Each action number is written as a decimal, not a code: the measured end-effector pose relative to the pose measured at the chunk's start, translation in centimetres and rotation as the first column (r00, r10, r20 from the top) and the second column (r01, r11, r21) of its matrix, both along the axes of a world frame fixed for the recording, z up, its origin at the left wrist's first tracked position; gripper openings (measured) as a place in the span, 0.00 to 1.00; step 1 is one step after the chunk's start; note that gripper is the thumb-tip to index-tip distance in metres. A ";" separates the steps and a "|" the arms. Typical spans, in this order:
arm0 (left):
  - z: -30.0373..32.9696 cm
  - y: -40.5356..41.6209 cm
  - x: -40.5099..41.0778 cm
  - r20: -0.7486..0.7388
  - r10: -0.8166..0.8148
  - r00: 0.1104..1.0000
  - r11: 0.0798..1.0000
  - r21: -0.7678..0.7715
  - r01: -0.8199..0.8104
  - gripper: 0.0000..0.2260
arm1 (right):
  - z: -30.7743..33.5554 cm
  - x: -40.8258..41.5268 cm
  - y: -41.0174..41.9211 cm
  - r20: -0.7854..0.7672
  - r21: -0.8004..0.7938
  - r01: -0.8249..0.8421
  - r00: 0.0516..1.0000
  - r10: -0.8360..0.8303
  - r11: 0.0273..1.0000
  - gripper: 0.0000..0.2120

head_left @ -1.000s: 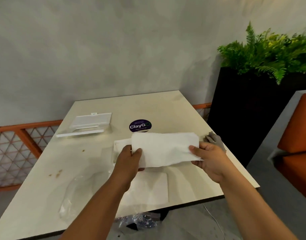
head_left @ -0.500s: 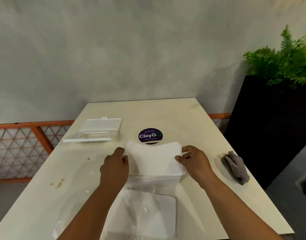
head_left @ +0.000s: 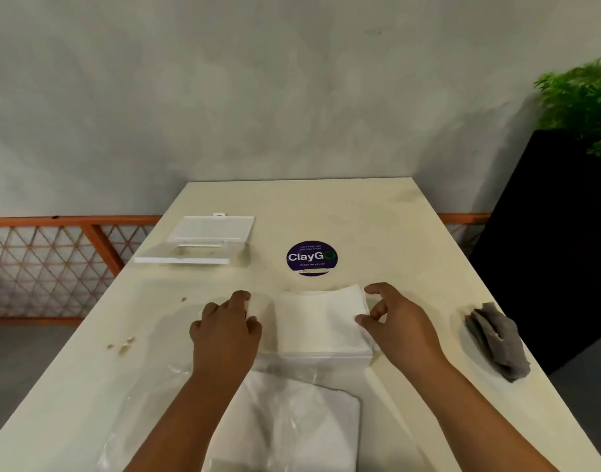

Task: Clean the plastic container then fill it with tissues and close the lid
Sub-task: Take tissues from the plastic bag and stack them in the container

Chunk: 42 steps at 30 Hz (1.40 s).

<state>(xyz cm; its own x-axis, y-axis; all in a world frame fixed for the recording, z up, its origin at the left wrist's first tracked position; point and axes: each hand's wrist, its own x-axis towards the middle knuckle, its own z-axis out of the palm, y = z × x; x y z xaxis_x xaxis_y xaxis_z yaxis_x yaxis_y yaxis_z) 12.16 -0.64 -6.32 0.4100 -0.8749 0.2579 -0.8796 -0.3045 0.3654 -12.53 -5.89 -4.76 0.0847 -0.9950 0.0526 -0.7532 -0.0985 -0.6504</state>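
Observation:
A clear plastic container sits at the table's middle with a stack of white tissues lying inside, toward its right end. My left hand curls over the container's left end and grips it. My right hand is at the stack's right edge, fingers apart, thumb and fingertips just touching the tissues. The container's clear lid lies apart at the far left of the table.
A clear plastic bag with more white tissues lies at the near edge between my arms. A folded grey cloth is at the right edge. A round purple sticker and some crumbs mark the table. A dark planter stands to the right.
The tissue stack, held up in both hands a second ago, came down into the container. My right hand's fingers have opened off it; my left hand moved to the container's left end.

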 end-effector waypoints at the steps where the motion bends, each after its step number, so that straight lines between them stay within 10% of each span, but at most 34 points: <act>1: 0.0 0.1 0.1 0.008 0.000 1.000 1.000 0.016 0.000 0.17 | -0.1 0.0 -0.2 -0.011 -0.004 -0.009 1.000 0.009 1.000 0.20; 8: 0.0 0.1 0.2 0.086 -0.038 0.996 0.999 0.024 0.036 0.22 | 0.1 0.0 -0.9 -0.136 -0.021 -0.073 0.988 0.069 0.997 0.16; 12: 0.1 0.2 -0.1 -0.048 -0.102 0.994 0.995 -0.013 0.101 0.13 | 0.4 -1.4 -1.4 -0.162 -0.020 -0.094 0.983 0.090 0.995 0.06; 20: 0.1 -0.3 0.4 0.173 -0.221 0.960 0.972 0.118 0.203 0.03 | 1.2 -1.0 -1.9 -0.361 0.030 -0.235 0.904 0.230 0.972 0.03; 27: 2.4 -2.1 0.2 -0.169 -0.348 0.922 0.860 0.335 0.386 0.21 | 3.5 0.1 -2.4 -0.538 0.235 -0.335 0.737 0.409 0.912 0.19; 34: 2.3 -2.7 0.2 -0.166 -0.340 0.926 0.838 0.394 0.378 0.23 | 4.4 1.8 -2.7 -0.730 0.250 -0.387 0.527 0.435 0.888 0.24; 42: 2.9 -2.9 -1.4 -0.190 -0.482 0.855 0.747 0.421 0.514 0.32 | 2.9 4.0 -2.9 -0.455 0.253 -0.548 0.660 0.598 0.797 0.34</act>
<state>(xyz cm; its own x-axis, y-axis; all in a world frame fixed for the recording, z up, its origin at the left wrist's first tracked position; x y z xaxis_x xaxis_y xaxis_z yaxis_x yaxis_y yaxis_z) 10.73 -3.54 -3.44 -0.1149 -0.9694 -0.2169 -0.9313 0.0291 0.3631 -8.57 -8.81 -1.88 0.6285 -0.7380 -0.2457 -0.7772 -0.5827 -0.2376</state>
